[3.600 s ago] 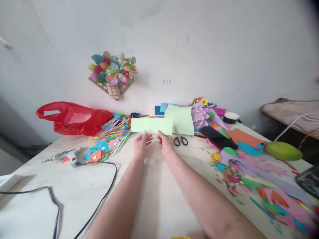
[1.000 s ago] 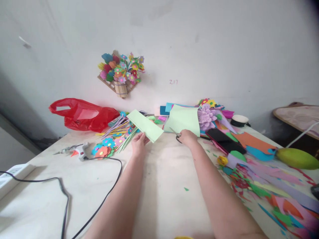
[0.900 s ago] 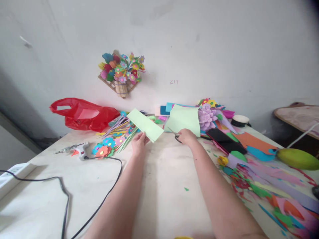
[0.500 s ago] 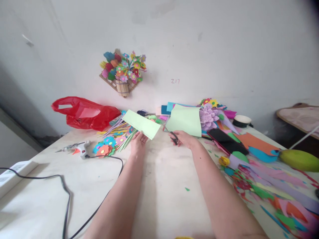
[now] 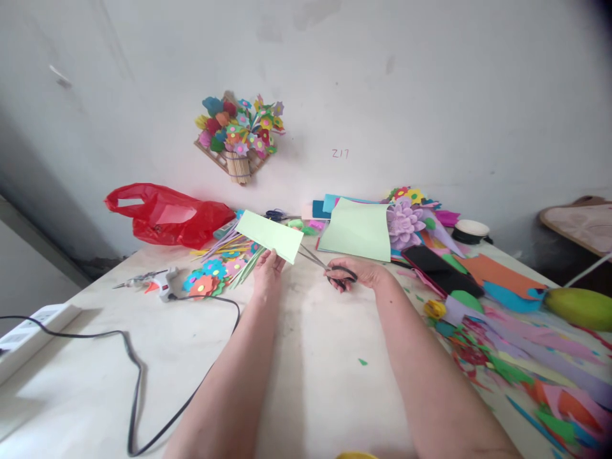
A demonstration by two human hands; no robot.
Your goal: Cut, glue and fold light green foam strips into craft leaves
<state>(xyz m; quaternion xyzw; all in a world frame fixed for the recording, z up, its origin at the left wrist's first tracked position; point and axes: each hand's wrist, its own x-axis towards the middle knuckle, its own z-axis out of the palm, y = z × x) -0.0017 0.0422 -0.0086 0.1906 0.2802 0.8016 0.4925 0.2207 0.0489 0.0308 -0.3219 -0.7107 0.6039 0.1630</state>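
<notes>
Pinched at its lower edge, a pale green paper strip [image 5: 270, 234] is in my left hand [image 5: 268, 268]. My right hand [image 5: 351, 274] has its fingers around the black handles of a pair of scissors [image 5: 342, 274]. The blades point left, and their tips are close to the strip's right end. Whether they touch it I cannot tell. Behind my right hand lies a larger pale green sheet [image 5: 358, 226]. Thin green strips [image 5: 246, 268] and foam flowers [image 5: 205, 284] lie left of my left hand.
A glue gun [image 5: 165, 284] with its black cord and a power strip [image 5: 41, 328] are at left. A red bag [image 5: 176, 220] sits behind. At right are a phone [image 5: 437, 271], purple flower [image 5: 405, 223] and colored scraps [image 5: 516, 363].
The scissors have turned so their blades point at the strip's right end and look more level. The whole view has shifted slightly.
</notes>
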